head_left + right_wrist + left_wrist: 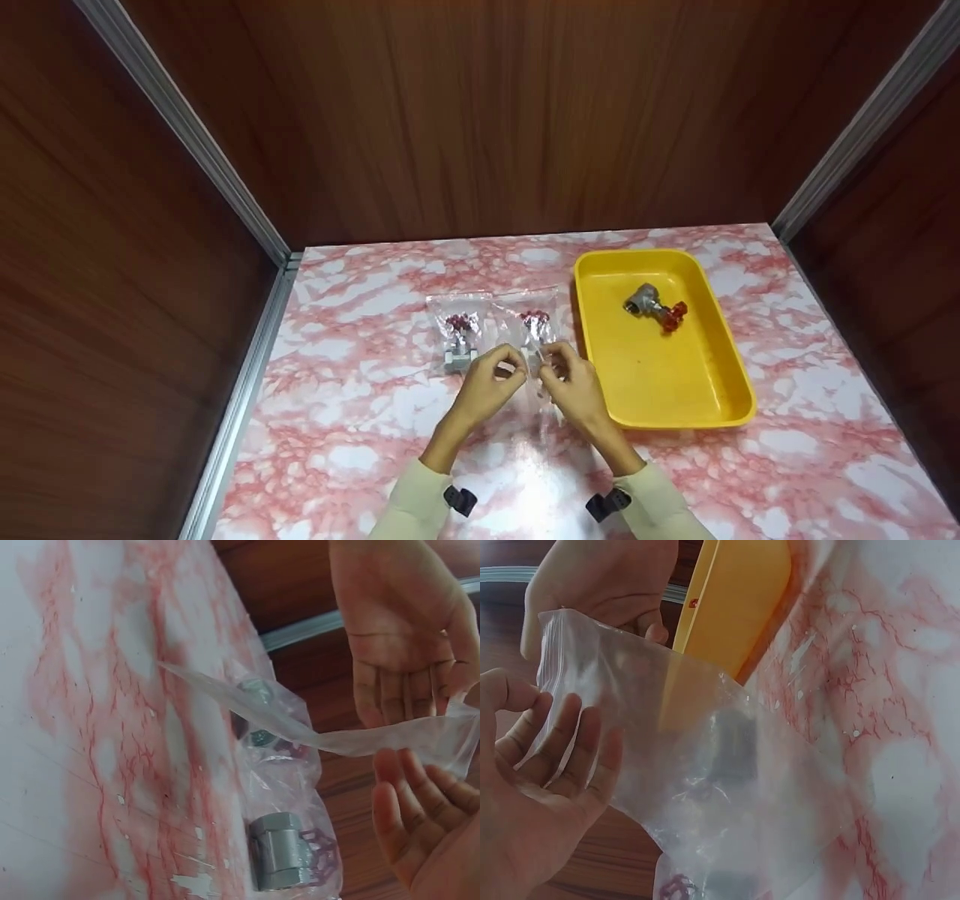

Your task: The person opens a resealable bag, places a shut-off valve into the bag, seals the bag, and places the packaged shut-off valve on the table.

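Observation:
Between the two hands hangs a clear zip bag [645, 727], its zip edge uppermost; its film looks flat and see-through. My left hand [487, 386] pinches the zip edge between thumb and forefinger, the other fingers spread alongside. On the opposite side, my right hand [576, 386] holds the same edge with curled fingers; its exact grip is partly hidden. Just beyond the hands lie two bagged valves with red handwheels, the left valve [460, 358] in plain sight and the right valve [535, 321] partly covered by the right hand and the held bag.
A yellow tray [667, 412] stands right of the hands, close to the right wrist. In it lies an unbagged metal valve [643, 300] with a red handwheel. Brown wood-grain panels [480, 112] enclose the back and sides of the red-and-white marbled table [337, 420].

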`<state>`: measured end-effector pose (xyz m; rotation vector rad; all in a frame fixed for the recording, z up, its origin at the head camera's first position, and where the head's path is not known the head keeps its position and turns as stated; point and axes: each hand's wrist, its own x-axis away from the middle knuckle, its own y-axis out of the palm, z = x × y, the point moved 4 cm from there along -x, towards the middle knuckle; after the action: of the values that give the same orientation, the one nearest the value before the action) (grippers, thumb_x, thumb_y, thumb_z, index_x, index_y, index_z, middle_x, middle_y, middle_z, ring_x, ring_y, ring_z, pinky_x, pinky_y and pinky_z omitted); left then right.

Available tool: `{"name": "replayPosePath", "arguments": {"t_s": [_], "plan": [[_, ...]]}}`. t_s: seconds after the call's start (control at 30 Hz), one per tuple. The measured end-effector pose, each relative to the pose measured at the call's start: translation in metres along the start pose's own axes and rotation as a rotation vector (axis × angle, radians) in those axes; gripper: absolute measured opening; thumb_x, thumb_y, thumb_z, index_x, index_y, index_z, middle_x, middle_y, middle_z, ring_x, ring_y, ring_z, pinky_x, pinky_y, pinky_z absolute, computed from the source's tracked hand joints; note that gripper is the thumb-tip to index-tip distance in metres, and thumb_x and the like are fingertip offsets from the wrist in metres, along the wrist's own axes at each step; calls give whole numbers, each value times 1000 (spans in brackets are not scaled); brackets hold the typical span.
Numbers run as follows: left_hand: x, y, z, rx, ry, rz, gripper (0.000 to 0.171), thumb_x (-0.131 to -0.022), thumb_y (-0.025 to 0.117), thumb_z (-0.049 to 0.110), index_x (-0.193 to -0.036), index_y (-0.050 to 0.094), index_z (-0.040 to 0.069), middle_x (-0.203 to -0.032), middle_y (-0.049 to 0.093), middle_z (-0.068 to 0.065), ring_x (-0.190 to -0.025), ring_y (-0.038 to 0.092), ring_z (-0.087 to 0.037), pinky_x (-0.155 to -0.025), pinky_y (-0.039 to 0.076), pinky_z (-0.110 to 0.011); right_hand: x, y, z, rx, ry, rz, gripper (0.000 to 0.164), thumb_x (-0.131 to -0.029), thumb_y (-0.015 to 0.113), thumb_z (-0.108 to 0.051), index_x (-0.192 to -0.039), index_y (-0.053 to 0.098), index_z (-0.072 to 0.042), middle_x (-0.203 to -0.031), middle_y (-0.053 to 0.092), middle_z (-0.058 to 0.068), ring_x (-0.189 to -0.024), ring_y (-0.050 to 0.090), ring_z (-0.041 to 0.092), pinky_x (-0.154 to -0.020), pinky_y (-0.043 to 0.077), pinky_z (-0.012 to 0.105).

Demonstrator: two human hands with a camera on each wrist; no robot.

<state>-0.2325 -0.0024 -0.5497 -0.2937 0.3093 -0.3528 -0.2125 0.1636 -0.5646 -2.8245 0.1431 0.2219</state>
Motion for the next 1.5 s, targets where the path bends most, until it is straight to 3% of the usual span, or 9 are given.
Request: {"name": "replayPosePath", "arguments": {"t_s": [0.1, 0.23, 0.43, 0.7, 0.97, 1.13, 1.27, 1.4, 1.5], "plan": [[1, 1, 0, -2, -2, -15, 9, -91, 62, -3, -88, 64, 6, -92, 69, -3, -94, 68, -15, -86, 63, -34, -2, -2, 2, 10, 33, 27, 23, -91, 64, 1, -113, 69, -2, -82, 76, 14, -57, 65, 17, -46, 49, 21], [1, 0, -1, -22, -1, -13, 9, -90, 63, -1, -84, 62, 6, -85, 65, 1, -88, 68, -13, -82, 64, -35, -5, -6, 4, -2, 33, 27, 7, -98, 68, -2, -104, 70, -1, -78, 73, 12, -51, 62, 24, -43, 47, 22], [1, -10, -5, -68, -5, 104, 17, -86, 63, 0, -74, 53, 7, -71, 58, 6, -76, 64, -6, -69, 59, -24, -9, -12, 6, -11, 66, 53, 4, -95, 70, 1, -97, 68, -2, -74, 70, 11, -46, 61, 26, -40, 49, 24], [2, -27, -8, -75, -20, 204, 23, -87, 62, -1, -71, 49, 8, -65, 60, -1, -59, 65, -9, -57, 58, -23, -13, -18, 8, 36, 107, 77, 12, -89, 66, 5, -97, 68, -3, -70, 71, 16, -46, 61, 27, -39, 48, 24], [1, -34, -7, -149, 0, 239, 21, -87, 64, -1, -72, 53, 8, -75, 61, -2, -73, 65, -11, -65, 56, -20, -14, -17, 10, -24, 131, 39, 7, -89, 63, 4, -95, 68, 4, -68, 69, 21, -41, 59, 26, -37, 52, 39], [2, -32, -7, -184, 13, 206, 14, -88, 63, -2, -81, 55, 8, -86, 57, -3, -84, 62, -11, -71, 57, -21, -12, -15, 11, -49, 152, 21, 7, -88, 64, 5, -94, 69, 6, -67, 69, 15, -41, 55, 13, -37, 50, 32], [5, -31, -11, -219, 0, 150, 10, -91, 62, 1, -92, 57, 8, -94, 58, -3, -86, 62, -11, -75, 60, -24, -10, -13, 11, -58, 169, 14, 7, -89, 66, 7, -94, 69, 5, -68, 69, 15, -42, 54, 12, -38, 47, 26], [7, -27, -12, -281, 55, 107, 13, -97, 61, -1, -107, 65, 6, -112, 60, -5, -94, 64, -14, -78, 61, -26, -8, -11, 14, -64, 165, -9, 6, -89, 65, 6, -93, 69, 5, -67, 69, 15, -41, 54, 13, -38, 48, 26], [9, -26, -11, -357, 119, 73, 20, -101, 58, 0, -106, 74, 11, -123, 60, -6, -103, 66, -16, -83, 61, -30, -8, -11, 15, -77, 160, -22, 6, -90, 64, 5, -94, 69, 6, -67, 69, 15, -42, 55, 12, -38, 48, 26]]}}
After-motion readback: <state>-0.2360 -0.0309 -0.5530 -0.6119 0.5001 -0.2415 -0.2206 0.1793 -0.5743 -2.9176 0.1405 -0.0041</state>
